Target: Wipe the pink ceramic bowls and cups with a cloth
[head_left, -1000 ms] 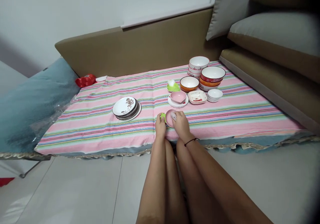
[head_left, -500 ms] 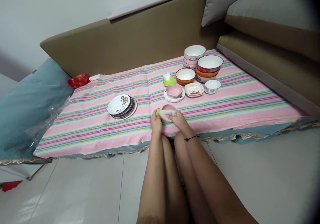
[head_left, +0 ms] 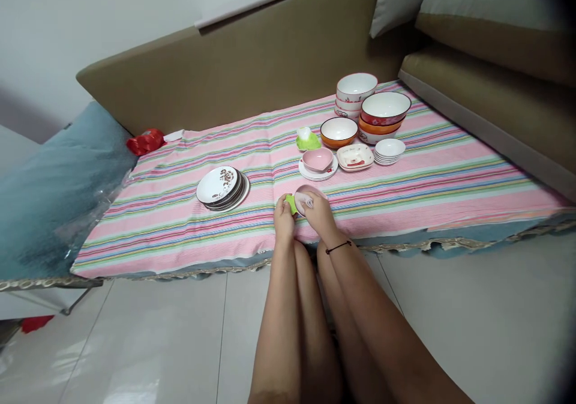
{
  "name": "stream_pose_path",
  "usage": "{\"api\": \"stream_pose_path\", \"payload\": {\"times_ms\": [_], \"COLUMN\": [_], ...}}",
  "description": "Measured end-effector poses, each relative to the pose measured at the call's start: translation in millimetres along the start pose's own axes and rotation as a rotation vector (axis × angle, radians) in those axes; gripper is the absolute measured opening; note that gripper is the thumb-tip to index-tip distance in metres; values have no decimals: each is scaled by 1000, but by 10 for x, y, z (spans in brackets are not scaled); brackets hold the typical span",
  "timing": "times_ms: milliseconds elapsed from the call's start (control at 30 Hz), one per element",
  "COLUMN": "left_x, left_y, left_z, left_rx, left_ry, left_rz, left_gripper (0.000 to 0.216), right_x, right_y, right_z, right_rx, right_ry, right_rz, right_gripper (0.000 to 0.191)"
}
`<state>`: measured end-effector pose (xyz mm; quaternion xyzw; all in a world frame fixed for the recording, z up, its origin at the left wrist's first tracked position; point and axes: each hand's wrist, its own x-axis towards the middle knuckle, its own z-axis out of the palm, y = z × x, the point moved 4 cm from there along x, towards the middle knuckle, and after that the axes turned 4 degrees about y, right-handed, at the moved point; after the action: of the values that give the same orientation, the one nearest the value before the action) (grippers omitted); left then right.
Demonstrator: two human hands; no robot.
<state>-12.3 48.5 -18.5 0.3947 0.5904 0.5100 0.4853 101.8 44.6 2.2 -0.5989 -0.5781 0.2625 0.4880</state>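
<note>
Close to the front edge of the striped cloth, my left hand [head_left: 284,217] is closed on a small bright green piece [head_left: 292,203]; fingers hide most of its shape. My right hand [head_left: 320,213] pinches a crumpled white cloth [head_left: 308,200] just to the right of it. Behind and under the right hand shows a pink bowl [head_left: 310,189], partly covered. A second, heart-shaped pink bowl [head_left: 317,159] sits on small white plates [head_left: 330,173] farther back. Beside those plates is a green leaf-shaped dish [head_left: 308,141] with a white piece on it.
Stacked plates [head_left: 216,185] stand left on the striped cloth [head_left: 157,218]. To the right are an orange bowl [head_left: 338,134], a square dish [head_left: 355,156], small white bowls [head_left: 389,150] and tall bowl stacks [head_left: 384,110]. Red wrapping [head_left: 146,142] lies far left.
The white cloth has gone from stretched between my hands to bunched in my right hand. More of the green piece now shows beside my left fingers. The view has shifted slightly.
</note>
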Motion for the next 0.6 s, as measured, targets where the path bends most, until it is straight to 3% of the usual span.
{"api": "stream_pose_path", "payload": {"times_ms": [267, 333, 400, 533, 600], "left_x": [41, 43, 42, 41, 32], "left_y": [-49, -51, -49, -46, -23], "left_z": [-17, -23, -24, -10, 8], "left_rx": [3, 8, 12, 26, 84], "left_ry": [50, 54, 59, 54, 35], "left_rz": [-79, -84, -78, -34, 51], "left_gripper": [28, 27, 26, 29, 31], "right_x": [-142, -151, -133, -89, -71], "right_y": [-46, -33, -3, 62, 81], "right_z": [-143, -147, -173, -271, -272], "right_rx": [44, 37, 11, -99, -150], "right_ry": [-237, -241, -140, 186, 254], "right_rz": [-217, -230, -180, 11, 84], "right_gripper": [46, 46, 47, 46, 43]}}
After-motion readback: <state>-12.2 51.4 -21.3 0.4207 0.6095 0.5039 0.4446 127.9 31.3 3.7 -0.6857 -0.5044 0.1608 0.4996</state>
